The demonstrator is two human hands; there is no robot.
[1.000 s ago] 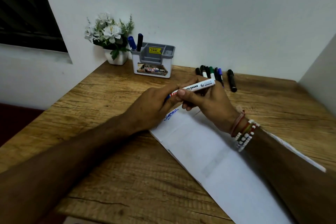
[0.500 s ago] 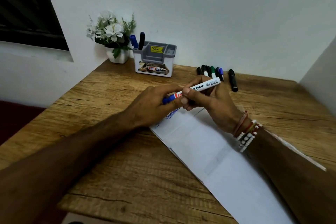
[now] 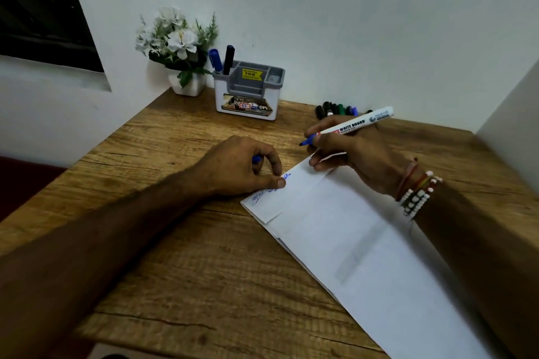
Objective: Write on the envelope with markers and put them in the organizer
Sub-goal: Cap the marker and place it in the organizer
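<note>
my left hand (image 3: pixel 242 167) curls around the blue cap (image 3: pixel 256 158), thumb pinning the envelope (image 3: pixel 335 221) flat, while my right hand (image 3: pixel 350 151) pinches the uncapped marker (image 3: pixel 348 126), tip poised to write.

One envelope (image 3: pixel 364 245), one organizer (image 3: pixel 248 90).

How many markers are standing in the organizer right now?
2: a blue marker and a black marker, side by side in the organizer's back left compartment. Shorter ones could be hidden inside.
</note>
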